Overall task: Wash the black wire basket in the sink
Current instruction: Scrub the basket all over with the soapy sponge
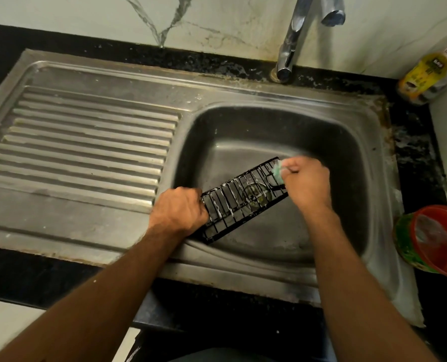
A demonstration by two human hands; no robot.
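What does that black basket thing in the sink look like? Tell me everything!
The black wire basket is long and narrow, made of thin dark wires set like a grid with a rim round it. White soapy foam clings to several wires. It is held tilted over the sink, above the drain, its far end higher. The left hand grips its near end, and the right hand presses a pale green scrubber against the far end.
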